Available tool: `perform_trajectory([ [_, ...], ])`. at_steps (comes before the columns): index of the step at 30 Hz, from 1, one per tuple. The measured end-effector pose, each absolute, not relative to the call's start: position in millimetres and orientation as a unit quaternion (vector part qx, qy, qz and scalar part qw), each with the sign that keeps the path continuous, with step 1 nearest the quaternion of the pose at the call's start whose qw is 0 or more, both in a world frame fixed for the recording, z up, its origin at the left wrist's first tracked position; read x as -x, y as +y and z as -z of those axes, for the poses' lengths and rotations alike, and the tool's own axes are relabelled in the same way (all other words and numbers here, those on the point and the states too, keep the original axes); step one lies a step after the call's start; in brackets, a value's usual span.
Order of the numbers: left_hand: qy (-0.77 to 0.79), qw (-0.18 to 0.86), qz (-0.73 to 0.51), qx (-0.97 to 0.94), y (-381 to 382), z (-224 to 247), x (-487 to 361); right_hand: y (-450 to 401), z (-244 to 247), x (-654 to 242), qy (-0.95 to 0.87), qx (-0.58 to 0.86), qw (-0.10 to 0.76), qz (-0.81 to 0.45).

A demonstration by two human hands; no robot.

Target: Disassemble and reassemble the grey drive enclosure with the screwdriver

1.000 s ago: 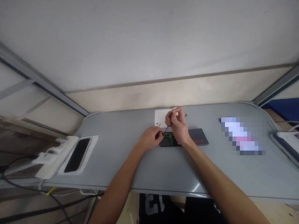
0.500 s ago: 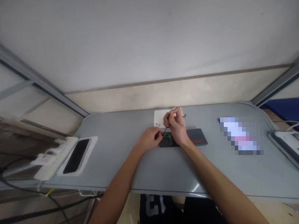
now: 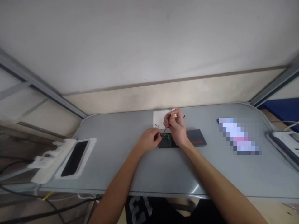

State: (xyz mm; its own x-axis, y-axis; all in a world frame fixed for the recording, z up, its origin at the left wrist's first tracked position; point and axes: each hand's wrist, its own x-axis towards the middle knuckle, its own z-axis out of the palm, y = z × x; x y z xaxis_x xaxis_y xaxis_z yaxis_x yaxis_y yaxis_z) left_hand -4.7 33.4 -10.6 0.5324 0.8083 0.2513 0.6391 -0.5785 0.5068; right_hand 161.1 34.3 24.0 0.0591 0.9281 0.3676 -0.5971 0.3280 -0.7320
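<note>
A grey tabletop point(image 3: 158, 174) spreads across my view, its near edge running above dark clothing point(image 3: 140, 208) with large pale figures on it. Below that edge at the left, I see black cables point(image 3: 77, 203). Above them, close to the left end, a white power strip point(image 3: 50, 161) loaded with plugs stands beside a dark slab point(image 3: 75, 158), which lies on a white sheet point(image 3: 92, 146).

Two bare forearms reach in from the near side to the middle. The left hand point(image 3: 150, 138) rests at the left end of a dark flat device point(image 3: 197, 137), thumb and fingertips drawn close together; I cannot tell whether anything is pinched there. The right hand point(image 3: 177, 126) is closed around a slim tool point(image 3: 164, 130), a bit of yellow showing at the fingers. The tool's dark shaft slants down and left, its tip beside the left fingertips, at a green circuit board point(image 3: 169, 140) in the device's left part. The right hand and wrist hide the device's middle.

Well to the right, I get only a pixelated patch point(image 3: 240, 138). Just beyond the device lies white paper point(image 3: 161, 117) with small dark pieces point(image 3: 158, 126) on it. A beige strip point(image 3: 140, 98) and a grey panel point(image 3: 149, 40) close off the back.
</note>
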Motion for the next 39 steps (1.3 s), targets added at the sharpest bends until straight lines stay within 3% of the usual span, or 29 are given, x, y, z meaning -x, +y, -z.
perform_trajectory([
  [39, 0.409, 0.18, -0.235, -0.863, 31.9, 8.5, 3.0, 35.6, -27.9, -165.9, -0.419, 0.233, 0.701, -0.528],
])
